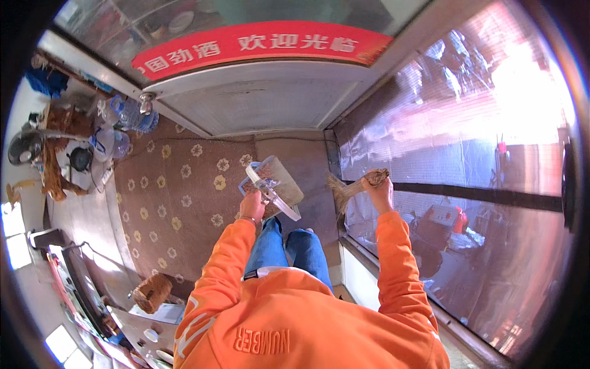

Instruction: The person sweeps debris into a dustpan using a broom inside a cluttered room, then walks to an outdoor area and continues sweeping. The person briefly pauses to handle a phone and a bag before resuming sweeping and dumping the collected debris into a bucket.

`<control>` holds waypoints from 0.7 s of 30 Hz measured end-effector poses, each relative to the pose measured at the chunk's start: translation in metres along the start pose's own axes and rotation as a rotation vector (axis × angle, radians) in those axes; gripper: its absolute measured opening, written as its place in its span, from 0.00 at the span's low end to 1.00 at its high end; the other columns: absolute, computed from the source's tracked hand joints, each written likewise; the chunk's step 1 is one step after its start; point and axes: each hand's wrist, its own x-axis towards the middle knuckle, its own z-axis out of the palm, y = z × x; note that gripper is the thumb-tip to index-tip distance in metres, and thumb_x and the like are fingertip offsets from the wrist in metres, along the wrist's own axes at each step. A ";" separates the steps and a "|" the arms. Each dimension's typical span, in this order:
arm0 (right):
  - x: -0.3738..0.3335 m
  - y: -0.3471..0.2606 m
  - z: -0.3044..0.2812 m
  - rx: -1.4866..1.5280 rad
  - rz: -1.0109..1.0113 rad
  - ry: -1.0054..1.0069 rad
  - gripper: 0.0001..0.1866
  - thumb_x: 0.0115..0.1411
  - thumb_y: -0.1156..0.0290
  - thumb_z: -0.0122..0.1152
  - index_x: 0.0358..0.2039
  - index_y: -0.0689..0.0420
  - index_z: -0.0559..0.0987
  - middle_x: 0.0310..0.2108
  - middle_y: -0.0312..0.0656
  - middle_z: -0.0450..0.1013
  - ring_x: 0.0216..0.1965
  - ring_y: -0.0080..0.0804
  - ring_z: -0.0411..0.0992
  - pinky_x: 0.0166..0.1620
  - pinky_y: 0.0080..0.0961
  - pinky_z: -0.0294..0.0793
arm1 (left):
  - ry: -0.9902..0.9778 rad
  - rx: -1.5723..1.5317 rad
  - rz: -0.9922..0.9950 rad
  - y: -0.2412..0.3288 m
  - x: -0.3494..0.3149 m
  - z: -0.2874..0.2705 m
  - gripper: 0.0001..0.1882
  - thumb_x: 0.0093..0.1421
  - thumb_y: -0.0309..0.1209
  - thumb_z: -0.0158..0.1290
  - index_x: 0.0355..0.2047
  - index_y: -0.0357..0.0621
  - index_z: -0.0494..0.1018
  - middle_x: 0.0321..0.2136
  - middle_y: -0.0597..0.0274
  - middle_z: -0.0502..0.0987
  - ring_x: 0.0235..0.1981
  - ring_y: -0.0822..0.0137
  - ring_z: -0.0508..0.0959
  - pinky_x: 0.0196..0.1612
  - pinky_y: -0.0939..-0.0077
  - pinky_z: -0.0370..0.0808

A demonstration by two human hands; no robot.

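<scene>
In front of my knees, my left hand point(252, 205) is closed on a pale, boxy plastic container point(284, 178) that looks like a dustpan. A white curved bar point(284, 206) crosses its near side, and a bluish edge shows at the left. What lies inside is hard to make out. My right hand point(380, 192) grips a short straw hand broom point(351, 189) by its handle end. The bristles fan out to the left, toward the container, with a gap between the two. Beside this hand stands the glazed panel on the right.
Ahead is a door point(258, 101) with a red banner point(258, 48) and a round knob point(146, 103). A flower-patterned mat point(184, 190) covers the floor at left. Large water bottles point(132, 115) stand far left, near carved wood point(55, 166). A wooden stump point(152, 293) sits lower left.
</scene>
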 end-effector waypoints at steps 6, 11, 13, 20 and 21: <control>0.041 -0.064 0.079 0.124 -0.044 -0.149 0.15 0.45 0.73 0.69 0.36 0.57 0.78 0.28 0.39 0.78 0.31 0.26 0.76 0.39 0.26 0.75 | -0.016 -0.014 -0.292 -0.081 0.037 0.002 0.18 0.53 0.37 0.61 0.37 0.36 0.73 0.37 0.40 0.77 0.42 0.41 0.77 0.43 0.51 0.74; 0.103 -0.101 0.148 0.209 -0.167 -0.429 0.16 0.44 0.76 0.68 0.37 0.56 0.78 0.28 0.36 0.76 0.32 0.23 0.74 0.39 0.24 0.74 | 0.033 -0.056 -0.553 -0.139 0.078 0.009 0.18 0.54 0.37 0.60 0.39 0.37 0.74 0.34 0.41 0.78 0.41 0.42 0.78 0.44 0.51 0.74; 0.134 -0.117 0.182 0.207 -0.226 -0.521 0.17 0.43 0.77 0.67 0.37 0.56 0.78 0.29 0.35 0.76 0.32 0.23 0.74 0.39 0.24 0.74 | 0.054 -0.042 -0.635 -0.163 0.096 0.014 0.17 0.55 0.36 0.59 0.41 0.38 0.74 0.36 0.41 0.79 0.42 0.43 0.78 0.45 0.52 0.75; 0.241 -0.179 0.228 0.162 -0.289 -0.852 0.16 0.40 0.81 0.60 0.35 0.60 0.79 0.34 0.38 0.77 0.38 0.26 0.75 0.45 0.25 0.73 | 0.087 -0.128 -0.809 -0.229 0.139 0.032 0.17 0.57 0.34 0.55 0.44 0.36 0.71 0.45 0.44 0.75 0.51 0.46 0.74 0.54 0.56 0.72; 0.244 -0.202 0.224 0.157 -0.241 -0.920 0.17 0.41 0.81 0.60 0.35 0.60 0.79 0.35 0.38 0.77 0.38 0.26 0.75 0.46 0.25 0.73 | 0.115 -0.149 -0.828 -0.236 0.142 0.038 0.18 0.57 0.34 0.55 0.44 0.36 0.71 0.46 0.43 0.75 0.51 0.46 0.73 0.54 0.56 0.71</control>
